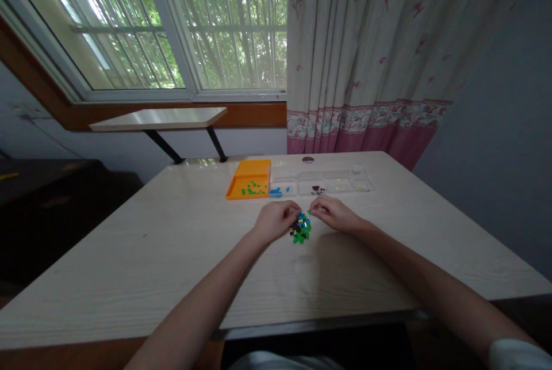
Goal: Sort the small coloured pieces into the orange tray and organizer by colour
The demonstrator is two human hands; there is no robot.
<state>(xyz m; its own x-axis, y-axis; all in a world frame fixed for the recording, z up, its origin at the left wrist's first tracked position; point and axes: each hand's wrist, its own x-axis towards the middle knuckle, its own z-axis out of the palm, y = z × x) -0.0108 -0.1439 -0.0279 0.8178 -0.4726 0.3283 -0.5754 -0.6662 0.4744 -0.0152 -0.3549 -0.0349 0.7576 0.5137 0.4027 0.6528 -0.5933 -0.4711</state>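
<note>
A small heap of mixed toy bricks (pixel 301 231), green, blue, dark brown and white, lies on the table between my hands. My left hand (pixel 276 220) is at the heap's left edge, its thumb and fingers closed together; what they pinch, if anything, is hidden. On the other side, my right hand (pixel 334 213) pinches a tiny green brick (pixel 309 212) at its fingertips, just above the heap. Beyond my hands, an orange tray (pixel 232 190) holds several loose green bricks. Beside it, a clear compartment tray (pixel 304 186) has blue bricks in its left section and dark brown ones farther right.
A round brown-and-white object (pixel 307 159) sits behind the clear tray. Pale pieces lie in that tray's right compartments. A small raised shelf (pixel 159 118) on black legs stands at the back left of the table (pixel 142 278), below the window. A curtain (pixel 345 71) hangs behind.
</note>
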